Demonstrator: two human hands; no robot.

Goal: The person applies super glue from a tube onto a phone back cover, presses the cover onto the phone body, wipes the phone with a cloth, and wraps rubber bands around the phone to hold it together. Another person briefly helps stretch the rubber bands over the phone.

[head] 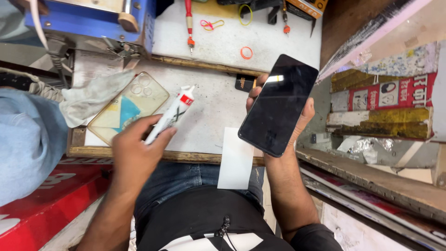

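Observation:
My right hand [297, 122] holds a black smartphone [278, 105] from behind, its dark screen facing up, above the right end of the white work board [209, 109]. My left hand [135, 148] grips a slim white tube [170, 114] with a red band and a white nozzle that points up and right over the board. A clear phone case [129, 107] lies flat just left of the tube, beside my left fingers. A white card [236, 158] hangs over the board's front edge between my hands.
A grey cloth [93, 96] lies left of the case. A raised white slab at the back carries red-handled screwdrivers [189, 23] and rubber bands [246, 52]. A blue machine [88, 18] stands at the back left. A small black box [244, 82] sits behind the phone.

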